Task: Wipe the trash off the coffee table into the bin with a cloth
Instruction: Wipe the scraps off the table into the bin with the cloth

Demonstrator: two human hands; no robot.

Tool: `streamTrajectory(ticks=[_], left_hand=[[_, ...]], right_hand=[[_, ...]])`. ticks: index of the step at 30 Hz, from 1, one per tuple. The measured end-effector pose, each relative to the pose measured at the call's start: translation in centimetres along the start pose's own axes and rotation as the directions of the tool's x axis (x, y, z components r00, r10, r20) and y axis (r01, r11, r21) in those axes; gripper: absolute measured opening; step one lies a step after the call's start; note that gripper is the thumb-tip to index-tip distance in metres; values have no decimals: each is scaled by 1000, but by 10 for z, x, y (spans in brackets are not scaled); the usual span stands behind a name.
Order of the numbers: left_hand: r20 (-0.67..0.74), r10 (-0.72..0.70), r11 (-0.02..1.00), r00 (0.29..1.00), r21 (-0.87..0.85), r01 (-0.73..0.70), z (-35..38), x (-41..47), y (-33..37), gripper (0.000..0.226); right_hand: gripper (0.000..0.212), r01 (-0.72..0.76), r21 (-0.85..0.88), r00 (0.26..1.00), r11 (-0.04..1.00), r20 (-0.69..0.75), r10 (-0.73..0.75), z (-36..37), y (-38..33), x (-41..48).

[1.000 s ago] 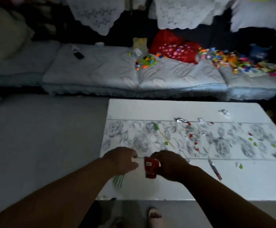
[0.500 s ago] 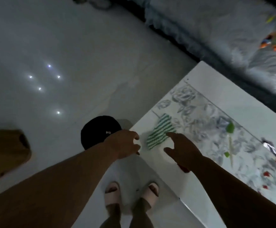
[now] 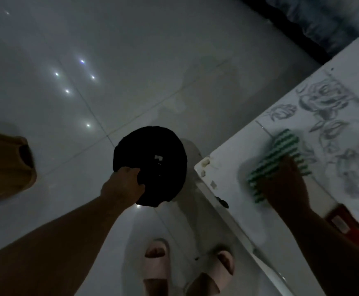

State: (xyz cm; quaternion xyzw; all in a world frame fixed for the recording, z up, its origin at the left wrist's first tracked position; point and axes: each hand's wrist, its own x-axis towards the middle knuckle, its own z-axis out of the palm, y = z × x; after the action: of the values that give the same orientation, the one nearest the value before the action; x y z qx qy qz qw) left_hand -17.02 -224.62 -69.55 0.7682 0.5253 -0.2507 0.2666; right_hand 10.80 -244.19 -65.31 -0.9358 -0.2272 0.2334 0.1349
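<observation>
A round black bin [image 3: 152, 165] stands on the floor just left of the white coffee table [image 3: 227, 174]. My left hand [image 3: 123, 186] grips the bin's near rim. A green and white striped cloth [image 3: 281, 154] lies on the table's near left corner, blurred by motion. My right hand [image 3: 285, 189] presses down on the cloth's near end. A red wrapper [image 3: 347, 227] lies on the table beside my right forearm. A small pale scrap shows inside the bin.
The table carries a grey rose print [image 3: 328, 99]. A tan box [image 3: 5, 167] sits on the glossy tiled floor at far left. My feet in pink slippers [image 3: 157, 265] stand below the bin. A dark sofa base [image 3: 302, 39] runs along the top right.
The view swung down and left from the table to the floor. My left hand reached out and took the bin's rim. My right hand dropped the red wrapper and landed on the cloth.
</observation>
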Motion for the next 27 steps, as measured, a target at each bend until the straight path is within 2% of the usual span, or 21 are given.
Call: streamTrajectory(ticks=[2,5,8,10,12,14,15,16,19,22,24,27], left_hand=[[-19,-119,992,993,-42,118,14,35,-12,68],[3,-369,906,929,-221,361,36,83,-26,79],[76,-465,788,882,-418,451,61,116,-40,77],[99,-496,747,863,-459,482,74,135,-58,75],[154,-447,753,881,-467,464,88,155,-79,64],[269,-328,716,906,-555,424,96,163,-91,39],[271,-293,709,917,-582,398,96,159,-92,27],[247,-289,714,925,-588,380,91,149,-89,23],[153,-310,725,938,-600,338,72,115,-60,31],[49,-279,767,959,-590,253,51,81,-28,29],[-11,-243,789,970,-583,192,40,58,-18,34],[-69,-158,830,985,-550,95,26,15,-21,12]], right_hand=[[86,-3,-38,1000,999,-26,2,10,3,2],[89,5,-166,998,986,-58,-15,15,4,5],[88,11,-246,996,969,-86,-33,16,5,7],[83,17,-274,997,962,-74,-39,17,2,8],[78,6,-290,997,957,-72,-28,14,2,10],[77,0,-297,998,955,-65,-20,13,1,11],[79,1,-306,998,952,-57,-19,13,-1,11],[81,-3,-324,998,946,-56,-16,13,-2,11],[77,15,-390,996,921,-77,-49,13,-5,13],[61,17,-421,994,907,-89,-60,9,-3,16],[48,6,-382,994,924,-95,-46,3,-5,16],[32,-6,-364,1000,931,-20,-2,-6,-9,11]])
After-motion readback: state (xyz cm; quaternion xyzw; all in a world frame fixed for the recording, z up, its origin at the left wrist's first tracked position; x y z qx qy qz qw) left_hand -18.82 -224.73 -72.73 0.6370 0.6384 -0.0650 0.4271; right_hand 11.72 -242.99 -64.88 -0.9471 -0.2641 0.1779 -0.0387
